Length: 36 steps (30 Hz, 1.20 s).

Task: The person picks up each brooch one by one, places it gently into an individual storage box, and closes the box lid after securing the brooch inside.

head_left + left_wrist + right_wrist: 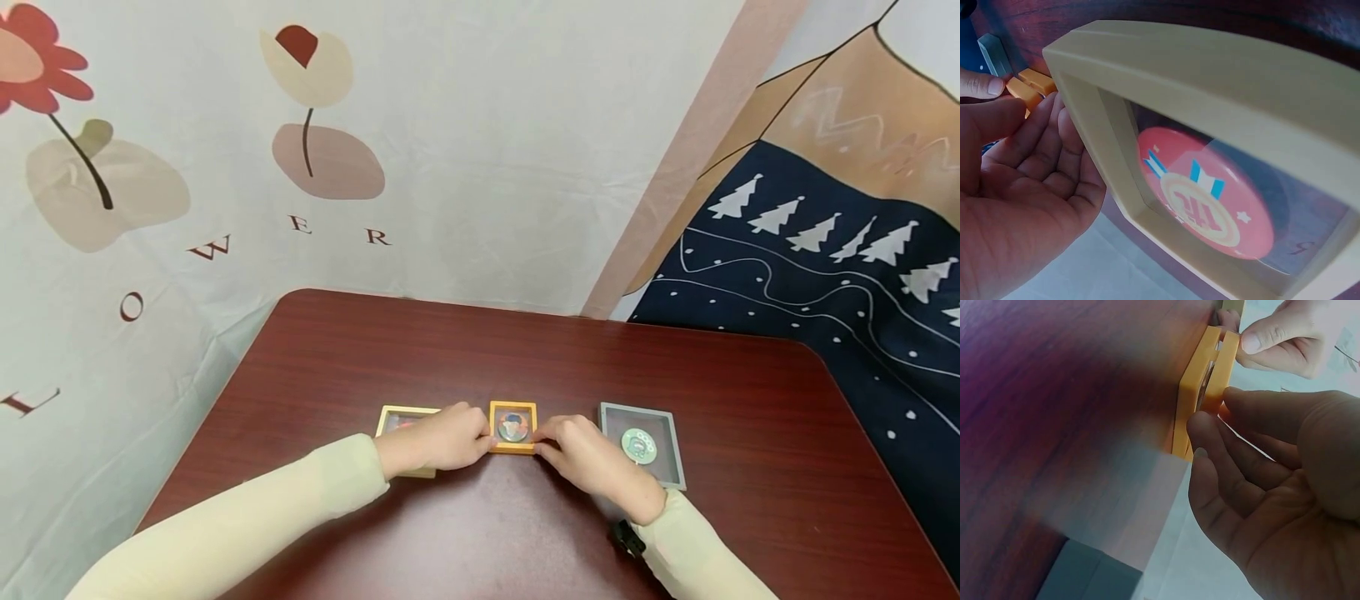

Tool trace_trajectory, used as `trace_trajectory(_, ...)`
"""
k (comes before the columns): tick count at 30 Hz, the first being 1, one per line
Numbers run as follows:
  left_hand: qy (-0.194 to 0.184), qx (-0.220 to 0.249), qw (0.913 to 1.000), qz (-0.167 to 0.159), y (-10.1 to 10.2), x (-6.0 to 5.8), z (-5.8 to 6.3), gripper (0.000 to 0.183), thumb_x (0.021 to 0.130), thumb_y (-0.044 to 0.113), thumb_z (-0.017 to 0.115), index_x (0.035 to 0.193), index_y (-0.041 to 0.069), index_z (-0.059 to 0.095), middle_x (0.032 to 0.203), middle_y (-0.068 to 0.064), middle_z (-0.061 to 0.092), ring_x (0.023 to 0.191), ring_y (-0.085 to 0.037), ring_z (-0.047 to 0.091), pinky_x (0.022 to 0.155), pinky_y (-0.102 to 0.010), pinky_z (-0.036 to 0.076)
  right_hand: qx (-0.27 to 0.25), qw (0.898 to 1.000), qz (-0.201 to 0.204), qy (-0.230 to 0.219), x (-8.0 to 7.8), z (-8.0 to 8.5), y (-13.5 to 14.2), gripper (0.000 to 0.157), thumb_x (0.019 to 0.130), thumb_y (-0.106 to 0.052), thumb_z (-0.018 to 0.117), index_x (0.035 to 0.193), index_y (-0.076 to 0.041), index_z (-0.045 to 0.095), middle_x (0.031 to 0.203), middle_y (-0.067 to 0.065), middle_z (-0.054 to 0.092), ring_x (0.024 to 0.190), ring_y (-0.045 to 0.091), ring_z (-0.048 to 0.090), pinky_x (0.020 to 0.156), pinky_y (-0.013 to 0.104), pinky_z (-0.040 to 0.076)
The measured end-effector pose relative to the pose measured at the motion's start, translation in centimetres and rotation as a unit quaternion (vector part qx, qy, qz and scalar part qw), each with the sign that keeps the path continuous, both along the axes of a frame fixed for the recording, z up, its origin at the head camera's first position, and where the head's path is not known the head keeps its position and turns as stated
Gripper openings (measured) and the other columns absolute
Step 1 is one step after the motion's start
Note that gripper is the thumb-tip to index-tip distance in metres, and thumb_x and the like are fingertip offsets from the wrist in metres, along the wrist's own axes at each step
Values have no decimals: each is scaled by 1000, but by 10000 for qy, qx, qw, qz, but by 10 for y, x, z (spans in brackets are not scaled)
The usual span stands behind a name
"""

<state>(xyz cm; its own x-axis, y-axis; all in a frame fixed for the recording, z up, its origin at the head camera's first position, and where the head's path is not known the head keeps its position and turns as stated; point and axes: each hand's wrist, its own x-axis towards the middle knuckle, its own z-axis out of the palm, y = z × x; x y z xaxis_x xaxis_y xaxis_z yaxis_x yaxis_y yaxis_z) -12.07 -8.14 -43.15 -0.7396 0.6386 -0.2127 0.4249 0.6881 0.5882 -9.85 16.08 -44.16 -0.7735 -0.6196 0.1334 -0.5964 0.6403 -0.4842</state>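
Observation:
A small orange display frame (513, 449) with a round picture badge (513, 427) behind its clear window is between the two hands, over the middle of the table. The left hand (453, 435) pinches its left edge between thumb and fingers. At the lower right corner, the right hand (588, 454) pinches it the same way. In the right wrist view the orange frame (1194, 381) appears edge-on as two halves with a narrow gap between them. Beneath the left wrist, partly hidden, lies a cream frame (408, 409) holding a red badge (1204, 194) with a ribbon design.
To the right, beside the right hand, lies a larger grey frame (637, 408) with a pale green round badge (639, 446). The dark red wooden table (420, 342) ends at a printed cloth backdrop (480, 167). A black device (628, 538) sits on the right wrist.

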Motion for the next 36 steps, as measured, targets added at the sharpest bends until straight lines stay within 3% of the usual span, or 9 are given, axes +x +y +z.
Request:
trace_trajectory(7, 54, -53, 10000, -12, 2, 0, -1, 45, 104, 16, 66, 59, 13, 61, 50, 12, 36, 46, -4, 33, 49, -22, 31, 79, 9999, -77, 93, 5, 1, -2, 5, 92, -1, 78, 93, -6, 78, 89, 1, 74, 84, 16, 71, 74, 32, 58)
trace_trajectory(16, -27, -192, 9994, 275, 2, 6, 2, 43, 104, 16, 66, 62, 12, 64, 51, 9, 41, 46, -5, 37, 47, -22, 33, 60, 9998, -100, 186, 7, -1, -5, 9, 91, 3, 77, 89, -6, 76, 85, -1, 72, 79, 11, 69, 71, 29, 57)
trace_trajectory(19, 172, -176, 9995, 203, 1, 8, 4, 45, 104, 16, 65, 60, 15, 60, 50, 10, 41, 44, -4, 37, 46, -21, 33, 130, 9991, -248, 317, 8, -1, -4, 5, 92, -3, 77, 91, -7, 78, 87, -2, 73, 80, 12, 70, 71, 31, 58)
trace_trajectory(24, 1278, -180, 9916, 12, -3, 7, 18, 48, 103, 17, 65, 58, 20, 50, 51, 12, 38, 49, -5, 37, 60, -28, 40, 109, 9959, -762, 474, 9, 7, 4, 3, 93, -10, 79, 97, -10, 79, 93, -3, 75, 80, 9, 68, 70, 31, 56)
trace_trajectory(30, 2672, 62, 9632, 284, -13, 8, 37, 28, 99, 20, 69, 71, 17, 64, 66, 10, 52, 64, -12, 46, 66, -30, 39, -23, 9907, -1314, 363, 12, 19, 23, 11, 95, -14, 78, 106, -12, 79, 99, -6, 74, 84, 10, 67, 71, 31, 54)
trace_trajectory(33, 3065, 183, 9505, 475, -21, 10, 41, 18, 98, 21, 71, 81, 14, 72, 75, 6, 62, 70, -16, 53, 67, -30, 40, -14, 9888, -1440, 399, 13, 22, 34, 17, 95, -17, 77, 111, -11, 78, 106, -4, 74, 88, 13, 68, 73, 34, 56)
trace_trajectory(36, 3185, 252, 9452, 679, -29, 12, 44, 13, 98, 23, 72, 94, 11, 77, 90, 2, 70, 83, -20, 62, 73, -34, 46, -4, 9880, -1472, 473, 14, 22, 46, 25, 97, -20, 77, 118, -8, 75, 115, 3, 73, 98, 20, 69, 80, 42, 58)
